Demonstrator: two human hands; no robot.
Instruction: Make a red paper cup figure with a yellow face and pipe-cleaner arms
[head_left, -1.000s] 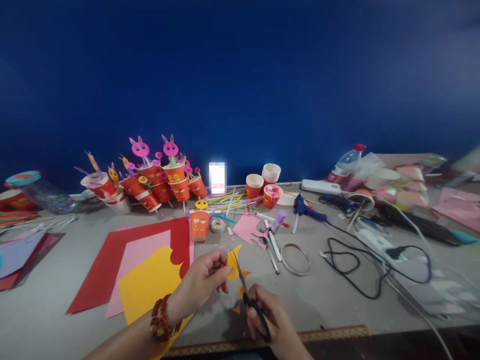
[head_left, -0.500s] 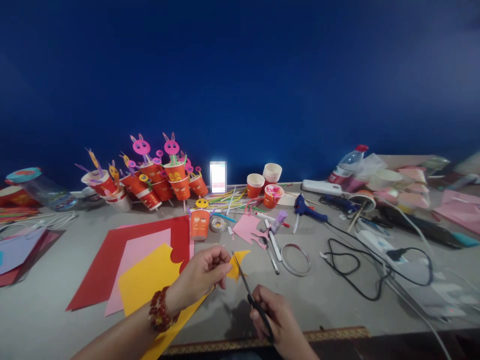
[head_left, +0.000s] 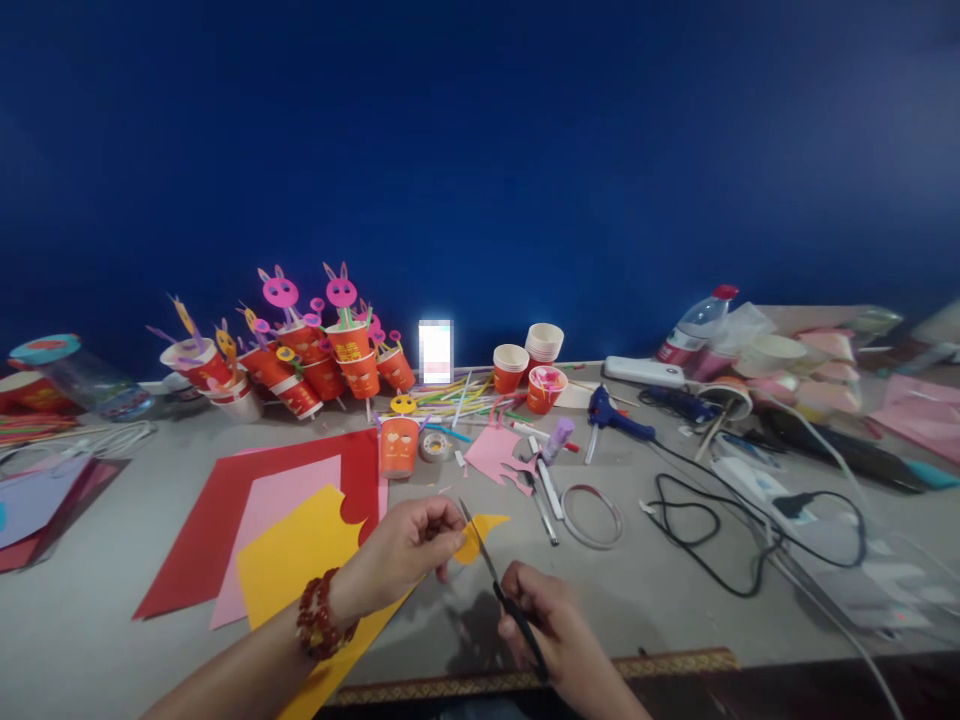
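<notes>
My left hand [head_left: 417, 542], with a beaded bracelet at the wrist, pinches a small yellow paper piece [head_left: 469, 545] between thumb and fingers. The piece has a rounded lower edge and a pointed strip reaching right. My right hand [head_left: 541, 618] is closed round the black handles of the scissors [head_left: 501, 594]. Their blades point up and left and lie across the yellow piece. Under my left forearm is a larger yellow sheet [head_left: 292, 545], with a pink sheet [head_left: 255, 520] and a red sheet [head_left: 196, 540] beneath it.
An orange cup with a yellow face [head_left: 399, 447] stands beyond my left hand, beside a tape roll [head_left: 436, 447]. Decorated cups [head_left: 352, 362] cluster at the back left. To the right lie a silver ring [head_left: 592, 517], a blue glue gun [head_left: 619, 417] and a black cord [head_left: 705, 538].
The yellow piece has turned between my left fingers; its pointed strip now reaches farther right and its lower edge looks rounder. Both hands stay nearly in place.
</notes>
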